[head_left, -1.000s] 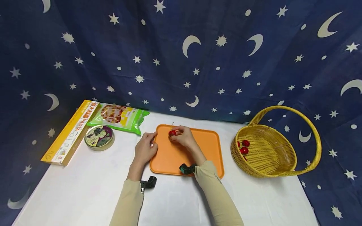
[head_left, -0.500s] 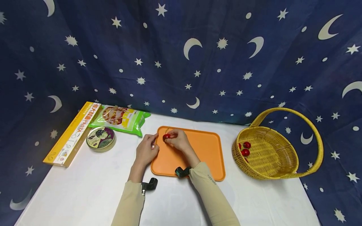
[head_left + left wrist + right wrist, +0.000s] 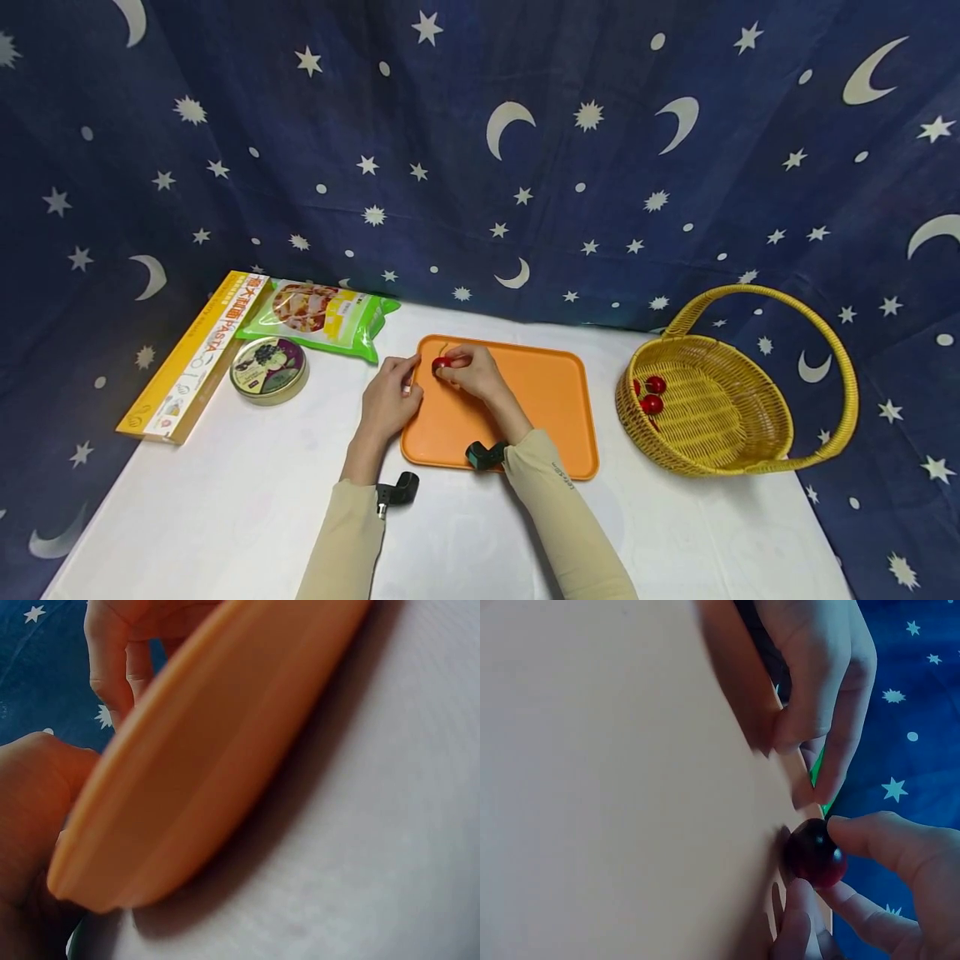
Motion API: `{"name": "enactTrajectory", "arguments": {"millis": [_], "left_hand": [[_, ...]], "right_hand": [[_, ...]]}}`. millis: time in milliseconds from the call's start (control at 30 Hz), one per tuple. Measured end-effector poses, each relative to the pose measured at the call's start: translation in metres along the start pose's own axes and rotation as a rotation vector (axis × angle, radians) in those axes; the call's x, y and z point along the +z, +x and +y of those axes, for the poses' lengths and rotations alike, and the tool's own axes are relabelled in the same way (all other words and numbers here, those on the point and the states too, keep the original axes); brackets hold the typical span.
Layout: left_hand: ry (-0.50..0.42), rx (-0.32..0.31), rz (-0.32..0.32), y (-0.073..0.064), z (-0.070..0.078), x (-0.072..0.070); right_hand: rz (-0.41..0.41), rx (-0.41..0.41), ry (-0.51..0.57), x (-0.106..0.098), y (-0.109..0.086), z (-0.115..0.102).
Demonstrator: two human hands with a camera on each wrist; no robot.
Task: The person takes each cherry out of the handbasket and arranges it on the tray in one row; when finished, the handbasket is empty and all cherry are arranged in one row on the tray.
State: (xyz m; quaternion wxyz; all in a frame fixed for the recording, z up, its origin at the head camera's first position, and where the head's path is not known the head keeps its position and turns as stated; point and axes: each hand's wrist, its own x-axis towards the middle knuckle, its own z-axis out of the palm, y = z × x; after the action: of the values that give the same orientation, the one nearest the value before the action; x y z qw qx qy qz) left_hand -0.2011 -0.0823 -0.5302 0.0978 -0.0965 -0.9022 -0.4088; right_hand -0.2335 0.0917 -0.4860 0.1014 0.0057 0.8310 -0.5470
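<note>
My right hand (image 3: pixel 477 373) pinches a dark red cherry (image 3: pixel 441 364) with a thin stem over the far left corner of an orange tray (image 3: pixel 540 400). In the right wrist view the cherry (image 3: pixel 815 853) sits between thumb and fingertips, low against the tray surface; whether it touches cannot be told. My left hand (image 3: pixel 388 398) holds the tray's left rim, with the thumb on one side and fingers on the other. Close up, the left wrist view shows the tray's outer wall (image 3: pixel 202 750).
A yellow wicker basket (image 3: pixel 705 417) with an arched handle stands at the right, with several red cherries (image 3: pixel 652 404) inside. Far left lie a pasta box (image 3: pixel 198 358), a green food bag (image 3: pixel 322 317) and a round tin (image 3: pixel 268 369). A starry blue cloth (image 3: pixel 420 250) hangs behind.
My right hand has moved slightly left and nearer with the cherry, then stayed put over the last half second. The left hand stays at the tray's rim. The view has shifted a little.
</note>
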Motion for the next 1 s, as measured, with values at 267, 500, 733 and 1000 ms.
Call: {"name": "enactTrajectory", "arguments": {"millis": [267,500,733,1000], "left_hand": [[-0.001,-0.004,-0.005,0.0,0.0,0.001],[0.0,-0.004,-0.004,0.001,-0.001,0.0],[-0.01,0.008,0.004,0.001,0.002,0.0],[-0.026,-0.011,-0.001,0.0,0.003,0.0]], "right_hand": [[0.014,0.035,0.025,-0.003,-0.003,0.0],[0.016,0.04,0.072,-0.013,-0.005,0.003],[0.064,0.003,0.042,-0.051,-0.012,-0.002],[0.189,-0.061,-0.048,-0.135,-0.038,-0.011]]}}
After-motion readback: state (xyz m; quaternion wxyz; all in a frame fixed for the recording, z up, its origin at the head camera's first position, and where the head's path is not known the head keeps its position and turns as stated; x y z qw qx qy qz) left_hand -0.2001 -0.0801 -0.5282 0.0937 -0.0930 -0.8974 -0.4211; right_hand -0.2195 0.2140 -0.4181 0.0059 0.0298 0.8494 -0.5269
